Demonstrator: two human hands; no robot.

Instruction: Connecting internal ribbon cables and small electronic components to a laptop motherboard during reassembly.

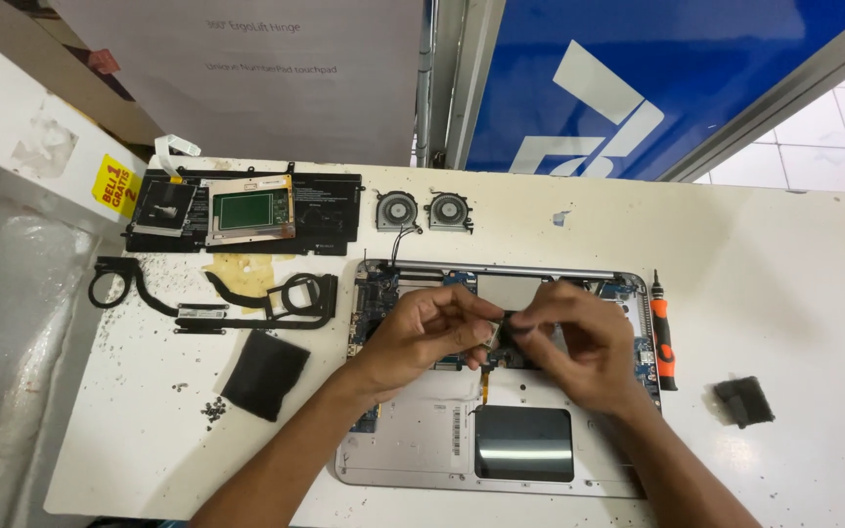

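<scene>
White desk [794,293], seen from above. Signs and labels: a yellow rectangular sticker with red lettering [116,185] sits on the slanted white panel at far left; a pale sheet of paper with faint grey print [276,68] hangs over the desk's back edge, left of centre; a large blue board with a white angular mark [638,78] leans behind the desk at upper right. A narrow white barcode label [457,424] lies on the palm rest of the opened laptop chassis [413,460], just left of the dark touchpad underside [523,444]. The chassis lies at desk centre, motherboard exposed. Both hands meet over its middle. The left hand [422,332] is curled, thumb and forefinger pinched together on a small dark component [503,334]; the right hand [579,342] is likewise closed, fingertips pinching the same piece from the other side. The component sits between the two hands, directly above the board, with a thin orange flex cable [486,381] running just below it. Elsewhere: black battery pack [246,210] at upper left, two cooling fans [422,211] behind the chassis, heat pipe assembly [217,298] and black foam pad [264,374] at left, orange-and-black screwdriver [663,337] just right of the chassis, small black piece [743,401] further right.
</scene>
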